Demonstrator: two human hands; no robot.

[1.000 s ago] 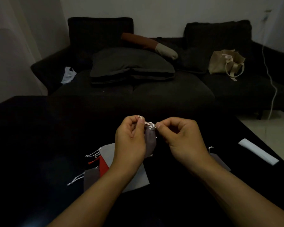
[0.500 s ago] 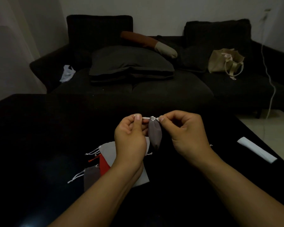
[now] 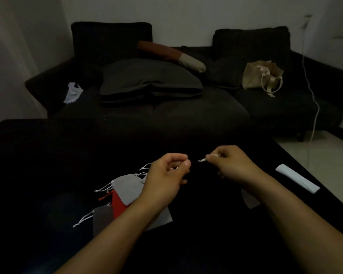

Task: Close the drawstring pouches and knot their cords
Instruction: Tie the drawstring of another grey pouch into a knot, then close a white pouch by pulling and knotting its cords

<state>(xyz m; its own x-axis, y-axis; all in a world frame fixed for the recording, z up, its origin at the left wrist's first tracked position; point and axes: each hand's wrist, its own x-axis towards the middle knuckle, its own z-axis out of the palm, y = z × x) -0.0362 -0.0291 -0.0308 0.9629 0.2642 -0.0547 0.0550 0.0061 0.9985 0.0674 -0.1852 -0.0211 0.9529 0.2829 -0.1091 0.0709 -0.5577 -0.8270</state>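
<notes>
Cord: a thin white cord (image 3: 202, 160) pokes out of the right hand (image 3: 233, 165) at frame centre; its fingers (image 3: 213, 157) are curled and pinch the cord end.
Left hand: the left hand (image 3: 166, 175), just left of centre, has thumb and fingers curled together near a pale bit of cord (too dim to tell whether it grips it).
Held pouch: cannot tell; the gap between the hands is black.
Pouch pile: lower left of centre, flat fabric pouches overlap on the worktop (image 3: 38, 165): a light grey pouch (image 3: 128, 187) on top, a red pouch (image 3: 118, 205) under it, a dark grey pouch (image 3: 103, 218) lowest, each trailing white drawstrings (image 3: 104, 188).
Other pouch: a pale grey pouch (image 3: 249, 200) shows beside the right forearm, lower right.
Worktop: black, smooth, faintly glossy.
Paper strip: a white folded strip (image 3: 297, 177) lies at the right edge.
Room: a dark upholstered sofa (image 3: 186, 113) fills the upper half, with a soft grey cushion (image 3: 149, 78), a brown and cream bolster (image 3: 172, 55), a beige tote bag (image 3: 261, 76) at upper right, a crumpled white plastic bag (image 3: 72, 91) at left, and a white cable (image 3: 313, 99) hanging down the wall.
</notes>
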